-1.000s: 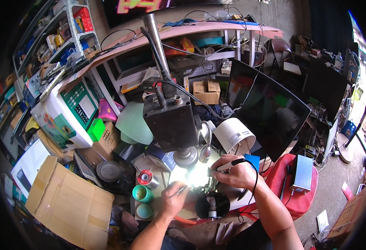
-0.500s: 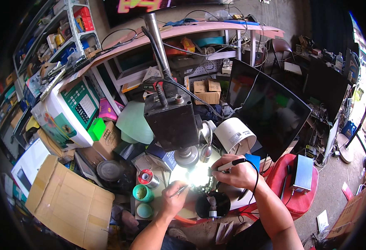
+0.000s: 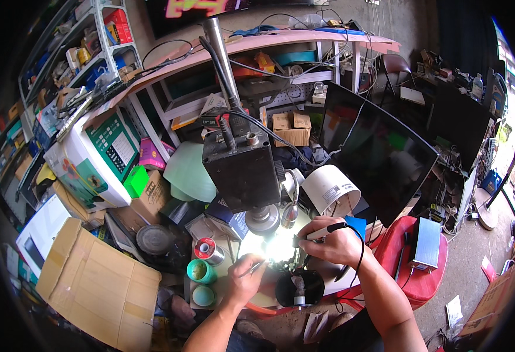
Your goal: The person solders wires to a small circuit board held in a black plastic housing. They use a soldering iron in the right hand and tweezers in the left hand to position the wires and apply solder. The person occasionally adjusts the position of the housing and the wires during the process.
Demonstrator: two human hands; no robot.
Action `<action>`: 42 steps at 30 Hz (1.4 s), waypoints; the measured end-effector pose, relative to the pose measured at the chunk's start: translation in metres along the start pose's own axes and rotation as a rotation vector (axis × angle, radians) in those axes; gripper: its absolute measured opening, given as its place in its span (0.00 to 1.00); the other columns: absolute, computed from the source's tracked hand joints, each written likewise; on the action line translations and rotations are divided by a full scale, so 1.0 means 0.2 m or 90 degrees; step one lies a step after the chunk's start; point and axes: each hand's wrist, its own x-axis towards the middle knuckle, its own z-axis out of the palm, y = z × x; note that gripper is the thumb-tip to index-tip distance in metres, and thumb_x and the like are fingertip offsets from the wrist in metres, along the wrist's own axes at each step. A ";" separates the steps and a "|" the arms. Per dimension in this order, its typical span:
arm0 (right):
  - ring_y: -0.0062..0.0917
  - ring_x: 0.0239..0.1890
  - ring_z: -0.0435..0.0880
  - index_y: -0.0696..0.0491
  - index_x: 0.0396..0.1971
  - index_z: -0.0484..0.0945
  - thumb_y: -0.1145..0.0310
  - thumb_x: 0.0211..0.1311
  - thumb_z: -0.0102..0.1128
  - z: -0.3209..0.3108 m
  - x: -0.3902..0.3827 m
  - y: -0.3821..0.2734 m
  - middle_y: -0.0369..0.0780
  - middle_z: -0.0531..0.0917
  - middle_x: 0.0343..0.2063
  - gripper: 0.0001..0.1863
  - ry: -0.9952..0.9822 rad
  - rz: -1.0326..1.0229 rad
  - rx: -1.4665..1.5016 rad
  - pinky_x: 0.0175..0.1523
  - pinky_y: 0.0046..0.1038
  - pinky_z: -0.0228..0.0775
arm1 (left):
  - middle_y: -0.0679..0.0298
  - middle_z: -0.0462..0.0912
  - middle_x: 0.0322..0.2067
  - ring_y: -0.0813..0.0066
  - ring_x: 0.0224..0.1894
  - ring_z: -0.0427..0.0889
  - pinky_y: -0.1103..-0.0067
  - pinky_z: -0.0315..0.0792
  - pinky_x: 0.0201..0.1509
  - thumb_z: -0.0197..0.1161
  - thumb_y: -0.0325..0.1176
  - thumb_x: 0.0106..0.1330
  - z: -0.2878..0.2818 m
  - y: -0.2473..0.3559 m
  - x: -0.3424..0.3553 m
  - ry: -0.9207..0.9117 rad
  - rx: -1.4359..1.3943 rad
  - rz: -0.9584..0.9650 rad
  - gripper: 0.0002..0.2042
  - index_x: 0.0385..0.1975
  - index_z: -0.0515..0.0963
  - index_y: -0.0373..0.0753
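White glare [image 3: 278,245] burns out detail between the bare left hand [image 3: 244,280] and bare right hand [image 3: 335,243]; bright light [image 3: 511,114] enters far to their right; surrounding edges bend, darkening.

The stool [image 3: 389,249] is showing bright red, the metal box [image 3: 425,244] silvery blue. The jar [image 3: 210,274] is standing out in mint green — the spool [image 3: 202,249] is mixing red and silver. The pen-shaped tool [image 3: 317,235] is showing white, its cable [image 3: 361,258] black — and the open carton [image 3: 96,287] is looking tan.
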 end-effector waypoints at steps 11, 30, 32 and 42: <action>0.33 0.37 0.89 0.55 0.40 0.89 0.66 0.59 0.73 0.00 0.00 0.01 0.41 0.89 0.35 0.11 -0.008 -0.021 0.006 0.47 0.33 0.82 | 0.55 0.87 0.33 0.64 0.34 0.88 0.73 0.78 0.37 0.72 0.22 0.65 0.01 0.01 0.00 0.014 -0.005 0.012 0.07 0.39 0.82 0.36; 0.33 0.38 0.88 0.55 0.39 0.89 0.67 0.59 0.72 0.00 0.01 0.00 0.41 0.89 0.36 0.11 -0.006 0.013 0.004 0.48 0.33 0.81 | 0.55 0.88 0.32 0.65 0.34 0.88 0.73 0.79 0.38 0.73 0.21 0.64 0.02 0.01 0.01 0.023 -0.019 0.008 0.06 0.38 0.83 0.35; 0.33 0.38 0.88 0.55 0.39 0.89 0.66 0.59 0.72 0.00 0.00 -0.01 0.41 0.90 0.36 0.11 -0.005 0.020 0.009 0.48 0.33 0.81 | 0.55 0.88 0.32 0.65 0.34 0.88 0.73 0.79 0.38 0.73 0.21 0.64 0.01 0.01 0.01 0.019 -0.018 0.007 0.06 0.38 0.83 0.35; 0.33 0.38 0.89 0.55 0.39 0.89 0.66 0.59 0.73 0.00 0.00 -0.01 0.42 0.89 0.35 0.11 -0.001 0.007 0.000 0.47 0.33 0.81 | 0.55 0.88 0.33 0.64 0.35 0.89 0.73 0.79 0.39 0.73 0.22 0.64 0.01 0.01 0.01 0.023 -0.014 0.015 0.07 0.39 0.83 0.35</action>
